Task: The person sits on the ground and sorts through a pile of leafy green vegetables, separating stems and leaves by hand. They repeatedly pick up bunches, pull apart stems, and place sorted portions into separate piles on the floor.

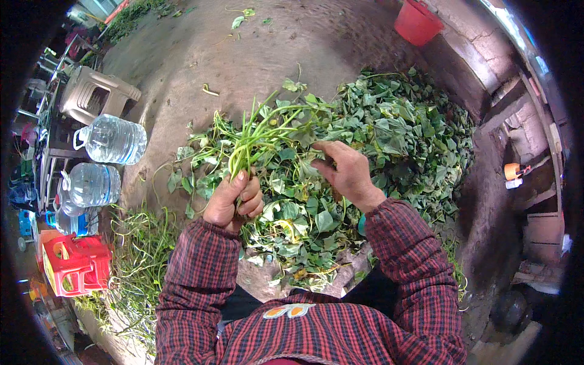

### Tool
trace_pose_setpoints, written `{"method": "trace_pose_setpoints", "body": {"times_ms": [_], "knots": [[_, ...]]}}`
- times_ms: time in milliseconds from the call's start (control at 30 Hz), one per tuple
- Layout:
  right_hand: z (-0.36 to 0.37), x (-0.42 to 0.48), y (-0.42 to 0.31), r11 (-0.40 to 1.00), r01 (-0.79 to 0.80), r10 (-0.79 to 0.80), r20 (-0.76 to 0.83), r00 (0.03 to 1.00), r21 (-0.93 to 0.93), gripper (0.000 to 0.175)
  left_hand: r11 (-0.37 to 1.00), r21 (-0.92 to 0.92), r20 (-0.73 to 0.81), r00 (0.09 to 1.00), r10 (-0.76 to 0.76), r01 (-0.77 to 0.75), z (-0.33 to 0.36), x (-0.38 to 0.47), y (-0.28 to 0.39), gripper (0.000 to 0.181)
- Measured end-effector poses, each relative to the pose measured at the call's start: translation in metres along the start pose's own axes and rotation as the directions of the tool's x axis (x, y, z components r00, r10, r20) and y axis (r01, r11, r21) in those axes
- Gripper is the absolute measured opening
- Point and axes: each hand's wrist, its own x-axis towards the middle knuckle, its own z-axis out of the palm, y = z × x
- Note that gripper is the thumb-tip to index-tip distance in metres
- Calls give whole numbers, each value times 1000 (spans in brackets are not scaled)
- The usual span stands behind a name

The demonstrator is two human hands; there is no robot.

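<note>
My left hand is closed around a bunch of green leafy stems, whose loose ends fan out upward and to the right. To the right of the bunch is my right hand, thumb and index finger apart, over the leaves; whether a thin stem touches its fingertips I cannot tell. Beneath and beyond both hands spreads a large heap of green leaves and vines, some of them yellowed.
Stripped-looking stems lie at my left by a red plastic stool. Farther up stand large clear plastic bottles and stacked beige stools. A red bucket is at the top right, near a low wall.
</note>
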Motion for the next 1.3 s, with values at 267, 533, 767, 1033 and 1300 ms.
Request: {"method": "trace_pose_setpoints", "body": {"times_ms": [267,533,767,1033,1300], "knots": [[0,12,45,902,-390,418,-150,896,184,18,1000,-21,7,1000,7,-7,0,-7,7,27],[-21,15,46,671,-593,529,273,804,446,26,993,-89,110,990,93,-83,-7,-15,19,29],[23,15,15,842,-538,440,514,736,50,44,992,-104,230,968,99,-76,-4,-14,12,27],[48,8,16,609,-688,457,535,711,394,54,998,-66,200,979,35,-22,-1,-11,11,31],[50,6,8,509,-773,345,733,586,378,35,996,-85,224,974,37,-19,1,-8,7,31]]}}
